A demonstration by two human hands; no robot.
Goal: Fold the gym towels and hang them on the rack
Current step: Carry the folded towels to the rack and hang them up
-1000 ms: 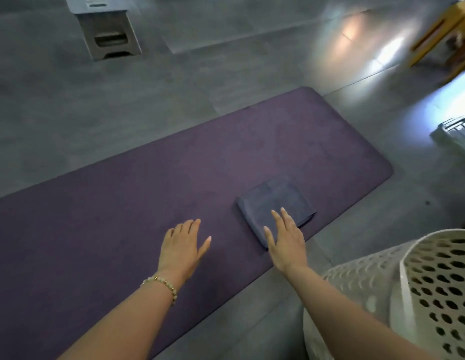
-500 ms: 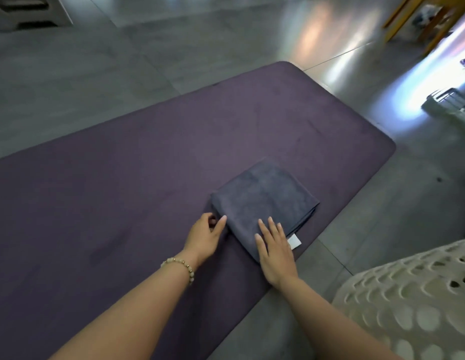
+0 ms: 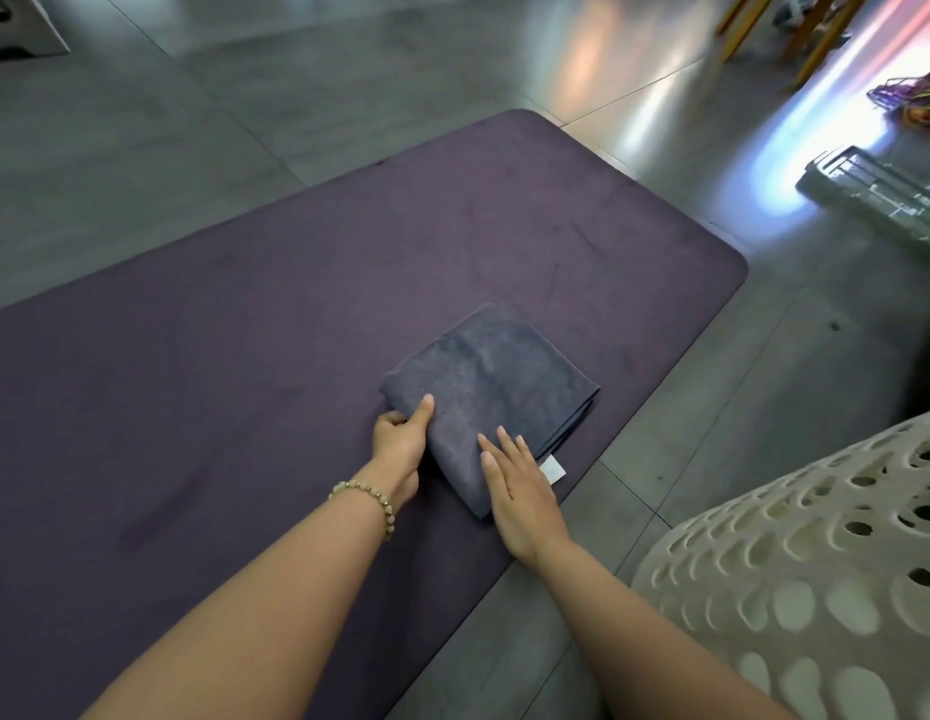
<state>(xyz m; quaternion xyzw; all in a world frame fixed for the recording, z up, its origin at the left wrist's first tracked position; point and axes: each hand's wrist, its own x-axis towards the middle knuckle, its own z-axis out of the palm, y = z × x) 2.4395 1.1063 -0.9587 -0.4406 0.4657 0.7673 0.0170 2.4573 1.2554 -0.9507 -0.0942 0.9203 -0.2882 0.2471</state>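
Head view: left fingers (image 3: 390,420) around towel (image 3: 494,376) edge, right fingers (image 3: 512,446) flat atop it.

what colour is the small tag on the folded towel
White. The small fabric tag on the folded dark grey towel shows best in the head view.

— Where does the view look from?
— From the person's head, facing forward and steeply down at the floor (image 3: 140,148).
— How near is it?
— Near: both forearms (image 3: 275,589) reach in from the near edge, and the towel (image 3: 488,376) lies just below the centre.
— How wide?
— Wide. The purple mat (image 3: 244,356) runs from the left edge toward the far right, a white basket (image 3: 816,589) cuts in near right, and yellow legs (image 3: 826,39) show far right.
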